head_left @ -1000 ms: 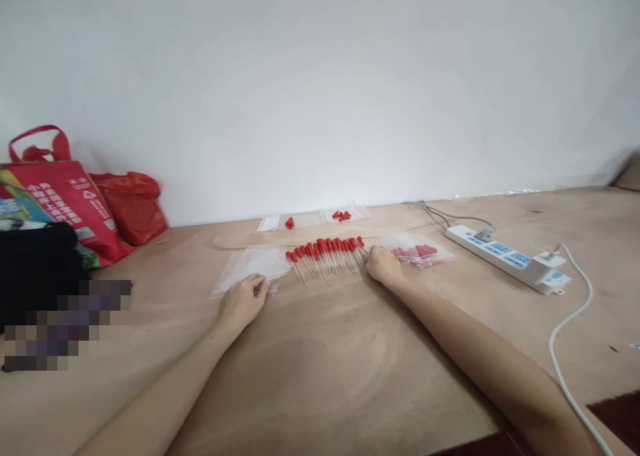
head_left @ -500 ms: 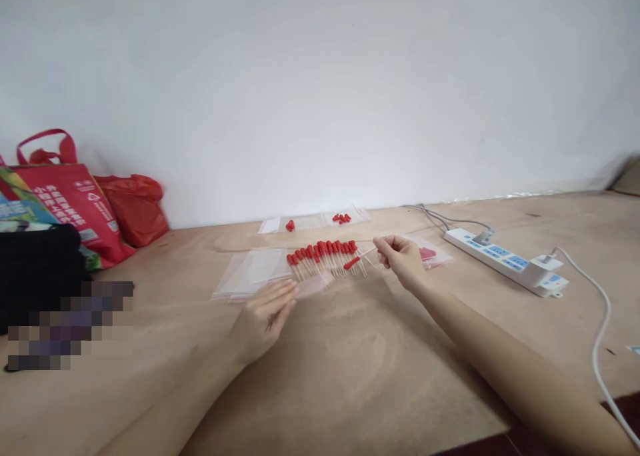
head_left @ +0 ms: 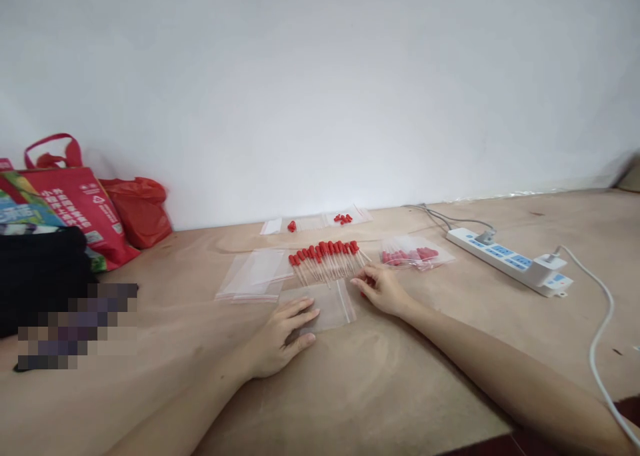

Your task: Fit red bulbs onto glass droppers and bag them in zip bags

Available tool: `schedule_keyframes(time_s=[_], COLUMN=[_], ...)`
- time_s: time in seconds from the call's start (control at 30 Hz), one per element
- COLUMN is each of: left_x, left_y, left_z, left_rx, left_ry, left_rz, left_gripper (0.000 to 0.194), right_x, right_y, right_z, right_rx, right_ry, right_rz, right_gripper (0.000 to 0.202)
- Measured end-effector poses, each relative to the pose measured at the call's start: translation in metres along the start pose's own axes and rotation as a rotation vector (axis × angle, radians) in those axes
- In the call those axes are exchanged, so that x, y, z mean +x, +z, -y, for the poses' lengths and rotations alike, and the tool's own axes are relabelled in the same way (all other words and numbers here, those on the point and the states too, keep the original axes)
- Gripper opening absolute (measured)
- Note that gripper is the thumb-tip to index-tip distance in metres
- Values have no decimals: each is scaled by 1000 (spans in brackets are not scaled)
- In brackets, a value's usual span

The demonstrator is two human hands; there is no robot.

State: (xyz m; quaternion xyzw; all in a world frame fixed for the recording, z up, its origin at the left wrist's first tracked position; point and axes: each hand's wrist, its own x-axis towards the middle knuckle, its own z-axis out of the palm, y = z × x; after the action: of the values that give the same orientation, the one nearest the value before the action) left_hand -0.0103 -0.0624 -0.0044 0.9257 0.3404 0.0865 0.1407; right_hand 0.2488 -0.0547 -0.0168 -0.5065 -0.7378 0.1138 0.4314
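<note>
My left hand [head_left: 287,333] lies with fingers stretched out on the near-left part of a clear zip bag [head_left: 330,309]. My right hand [head_left: 381,291] is curled at the bag's right end, thumb and fingers closed. A bit of red shows under its fingers, the bulb of a dropper that is otherwise hidden. Just beyond the bag lies a row of droppers [head_left: 325,259], red bulbs pointing to the wall and thin clear stems towards me. More flat zip bags [head_left: 247,279] overlap to the left of the row.
A filled bag of red-bulbed droppers [head_left: 410,255] lies right of the row. Near the wall are bags with red bulbs [head_left: 343,219]. A power strip [head_left: 500,256] with a white cable [head_left: 603,309] is at right; a red shopping bag [head_left: 85,209] and black cloth [head_left: 40,276] at left.
My right hand has come down and nearer to me from above the row's right end, bringing the dropper. The zip bag now lies flat before the row, and my left hand has spread over it.
</note>
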Motion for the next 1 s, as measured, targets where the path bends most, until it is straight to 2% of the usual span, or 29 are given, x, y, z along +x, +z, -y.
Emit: schedule_keyframes(time_s=[0.1, 0.27, 0.37, 0.43, 0.67, 1.0], left_x=[-1, -2, -1, 0, 0, 0], left_y=[1, 1, 1, 1, -1, 1], left_z=[1, 1, 1, 1, -2, -1], left_rx=[-18, -27, -12, -10, -10, -9], left_ry=[-5, -22, -20, -19, -31, 22], left_rz=[0, 13, 20, 22, 19, 4], left_gripper=[43, 43, 43, 43, 43, 40], right_x=[2, 13, 15, 15, 15, 6], right_y=[-6, -44, -63, -69, -61, -31], right_z=[-6, -22, -31, -34, -29, -2], right_rx=[-29, -163, -294, -398, -558, -397], right_ry=[-36, -204, -213, -208, -251, -332], right_rz=[53, 250, 354, 391, 472, 491], right_gripper=[25, 26, 27, 26, 25, 30])
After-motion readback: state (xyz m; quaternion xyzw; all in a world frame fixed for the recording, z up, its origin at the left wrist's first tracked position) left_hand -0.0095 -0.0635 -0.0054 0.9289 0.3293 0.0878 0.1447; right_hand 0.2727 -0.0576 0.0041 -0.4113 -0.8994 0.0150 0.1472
